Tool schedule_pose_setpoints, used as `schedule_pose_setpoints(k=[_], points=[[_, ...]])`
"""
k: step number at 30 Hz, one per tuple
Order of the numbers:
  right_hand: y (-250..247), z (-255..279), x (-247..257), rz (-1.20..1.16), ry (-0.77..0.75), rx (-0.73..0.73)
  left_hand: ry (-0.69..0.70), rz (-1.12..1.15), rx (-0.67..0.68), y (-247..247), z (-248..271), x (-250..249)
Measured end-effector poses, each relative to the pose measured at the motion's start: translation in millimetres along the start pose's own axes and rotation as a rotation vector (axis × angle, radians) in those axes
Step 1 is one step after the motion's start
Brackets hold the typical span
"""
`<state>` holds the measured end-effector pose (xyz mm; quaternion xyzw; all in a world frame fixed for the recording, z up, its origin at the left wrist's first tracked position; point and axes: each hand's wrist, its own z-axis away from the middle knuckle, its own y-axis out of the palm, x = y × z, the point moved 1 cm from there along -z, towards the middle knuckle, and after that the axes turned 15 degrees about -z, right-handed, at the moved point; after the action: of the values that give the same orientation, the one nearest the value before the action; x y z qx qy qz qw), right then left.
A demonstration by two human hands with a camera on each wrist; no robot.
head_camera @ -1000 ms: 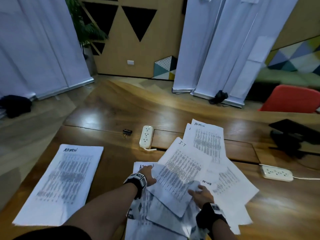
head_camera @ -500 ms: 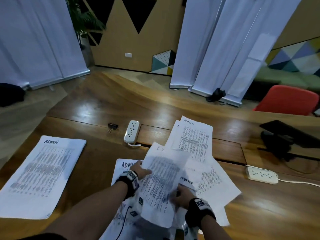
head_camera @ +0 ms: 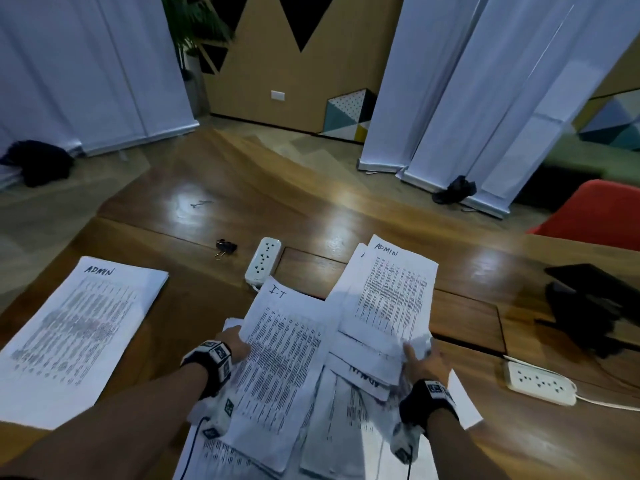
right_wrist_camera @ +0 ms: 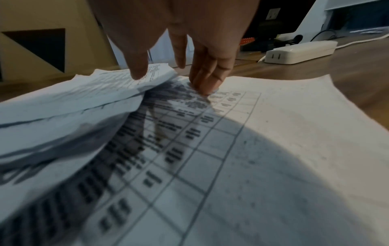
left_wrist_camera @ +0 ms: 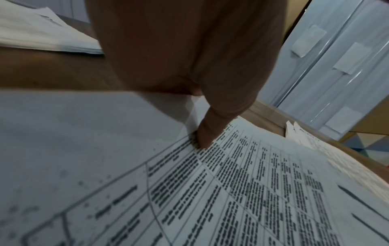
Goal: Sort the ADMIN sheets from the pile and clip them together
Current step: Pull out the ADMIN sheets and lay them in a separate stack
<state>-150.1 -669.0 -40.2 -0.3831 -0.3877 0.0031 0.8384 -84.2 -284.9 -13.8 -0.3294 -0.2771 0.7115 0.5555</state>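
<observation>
Head view looks down over the table (head_camera: 242,188); both wrist views skim the same papers (head_camera: 287,358) closely.

"ADMIN" heads the left stack (head_camera: 79,337) and the far sheet (head_camera: 394,292); "I-T" heads the middle sheet (head_camera: 280,358).

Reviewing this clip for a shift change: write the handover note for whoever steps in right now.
Left hand pinches the I.T sheet at its left edge.
Right hand has its thumb on lifted sheets of the mixed pile, fingers beneath.
Done: a sorted ADMIN stack lies at the left of the table.
Left: an ADMIN sheet still tops the pile's far side; pull the rest, then fetch the binder clip by the power strip.
</observation>
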Motion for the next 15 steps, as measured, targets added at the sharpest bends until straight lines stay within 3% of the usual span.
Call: schedule_pose_setpoints(k=[9,15], points=[[28,0,13,-0.1,0.075,0.023,0.045,0.036,-0.048,7,-7,-1],[44,16,5,-0.289,0.272,0.107,0.061,0.072,-0.022,6,0,4]])
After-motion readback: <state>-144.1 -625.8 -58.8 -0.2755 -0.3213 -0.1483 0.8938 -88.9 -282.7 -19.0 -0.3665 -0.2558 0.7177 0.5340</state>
